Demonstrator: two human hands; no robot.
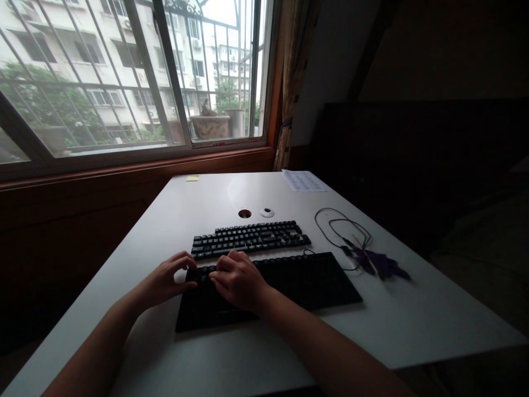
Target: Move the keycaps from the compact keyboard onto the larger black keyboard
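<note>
A black keyboard (308, 286) lies on the white table in front of me, its near part dark and hard to make out. My left hand (169, 278) is at its upper left corner, thumb and forefinger curved and apart, the tips at the keys there. Close beside it, my right hand (237, 278) bends over the upper left keys with thumb and fingers drawn together. What its fingertips hold, if anything, is hidden. Just behind the keyboard, rows of loose black keycaps (248, 238) are laid out in keyboard order.
To the right lie a looped black cable (330, 212) and a crumpled purple cloth (378, 264) with a thin stick across it. Farther back are a cable hole (244, 213), its round cover (267, 212), printed paper (305, 181) and a yellow note (192, 178). A barred window stands beyond.
</note>
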